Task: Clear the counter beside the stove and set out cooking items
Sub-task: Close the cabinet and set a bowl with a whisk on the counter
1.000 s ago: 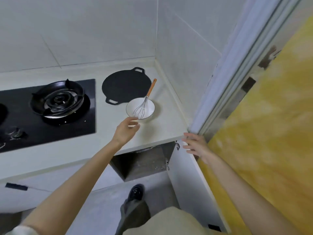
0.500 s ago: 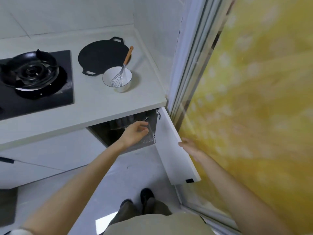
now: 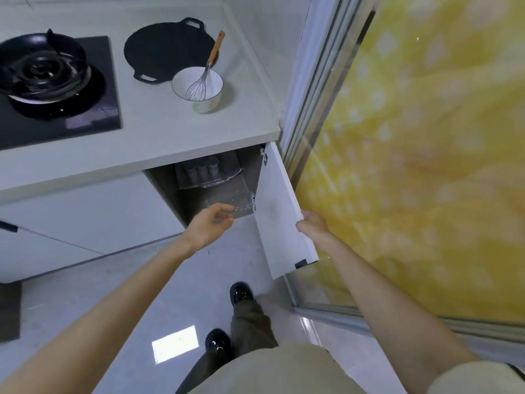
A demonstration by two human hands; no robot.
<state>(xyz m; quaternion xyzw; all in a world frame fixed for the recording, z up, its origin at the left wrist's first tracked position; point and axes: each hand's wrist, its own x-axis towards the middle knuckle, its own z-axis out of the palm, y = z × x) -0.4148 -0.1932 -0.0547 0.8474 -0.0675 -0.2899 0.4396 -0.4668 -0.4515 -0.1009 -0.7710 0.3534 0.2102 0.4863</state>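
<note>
Head view: the left hand (image 3: pixel 211 223) hovers at the mouth of the open under-counter cabinet (image 3: pixel 218 193), fingers loosely curled and holding nothing. The right hand (image 3: pixel 311 224) grips the outer edge of the white cabinet door (image 3: pixel 279 211), which stands wide open near the yellow-patterned glass panel (image 3: pixel 426 137). On the pale counter (image 3: pixel 159 129) beside the black glass stove (image 3: pixel 56 109) stand a black round two-handled griddle pan (image 3: pixel 167 49) and a white ceramic bowl (image 3: pixel 208 102) holding a wire whisk with a wooden handle (image 3: pixel 204 75). The cabinet contents are dim; a row of small containers (image 3: pixel 203 170) appears at the back. Hazard: a blind reach may topple these, and further door swing may strike the glass.
</note>
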